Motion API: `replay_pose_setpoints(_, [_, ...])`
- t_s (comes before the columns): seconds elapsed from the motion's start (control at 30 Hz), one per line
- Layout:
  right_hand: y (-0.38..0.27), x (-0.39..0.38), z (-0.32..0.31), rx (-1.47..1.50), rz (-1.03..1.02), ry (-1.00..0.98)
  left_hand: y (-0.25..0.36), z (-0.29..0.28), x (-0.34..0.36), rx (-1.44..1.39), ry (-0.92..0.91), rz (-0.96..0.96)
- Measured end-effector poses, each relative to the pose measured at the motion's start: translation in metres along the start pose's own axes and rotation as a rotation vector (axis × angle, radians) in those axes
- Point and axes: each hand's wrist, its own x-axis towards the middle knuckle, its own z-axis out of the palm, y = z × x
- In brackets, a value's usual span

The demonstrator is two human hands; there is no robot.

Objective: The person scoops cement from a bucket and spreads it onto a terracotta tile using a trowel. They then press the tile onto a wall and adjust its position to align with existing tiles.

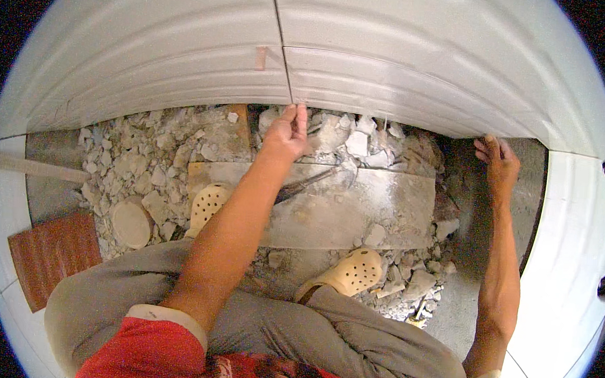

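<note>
Large white wall tiles with wavy ridges stand in front of me, split by a dark vertical joint. My left hand (286, 134) is at the foot of that joint, its fingertips pinched together against the lower edge; whatever they hold is too small to tell. Farther right, my right hand (499, 163) has its fingers bent at the bottom edge of the right-hand wall tile (420, 82), gripping it from below. Under my left forearm lies a hammer-like tool (310, 184) with a dark handle, on a dusty flat board (356, 213).
Broken rubble (135, 147) covers the floor below the tiles. At the left are a round pale disc (132, 223), a brown wood-grain tile (56, 257) and a pale strip (37, 166). My feet wear cream clogs (360, 270). White floor tiles (570, 226) border the right side.
</note>
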Motion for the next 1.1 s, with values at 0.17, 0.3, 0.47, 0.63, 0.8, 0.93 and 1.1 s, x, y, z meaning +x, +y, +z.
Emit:
replay_pose_setpoints(0.17, [0.0, 0.0, 0.001, 0.002, -0.028, -0.01, -0.002, 0.001, -0.002, -0.013, -0.017, 0.023])
replay_pose_setpoints(0.3, [0.001, 0.001, 0.002, 0.038, -0.02, 0.004, -0.002, 0.003, -0.006, -0.004, -0.023, 0.022])
replay_pose_setpoints(0.47, [0.002, 0.0, 0.002, 0.002, -0.068, 0.001, -0.002, 0.005, -0.009, 0.018, 0.0, 0.034])
replay_pose_setpoints(0.63, [0.006, 0.002, 0.0, -0.035, -0.053, -0.003, 0.003, -0.014, 0.022, 0.029, -0.035, 0.03])
replay_pose_setpoints(0.8, [0.01, 0.005, -0.003, -0.074, -0.052, -0.024, 0.012, -0.03, 0.051, 0.28, -0.488, 0.032])
replay_pose_setpoints(0.93, [0.007, 0.002, -0.001, -0.045, -0.048, 0.004, 0.006, -0.017, 0.026, 0.093, -0.079, 0.042])
replay_pose_setpoints(1.1, [-0.004, -0.002, 0.0, -0.085, -0.047, 0.078, 0.001, -0.002, 0.0, 0.15, -0.095, 0.068])
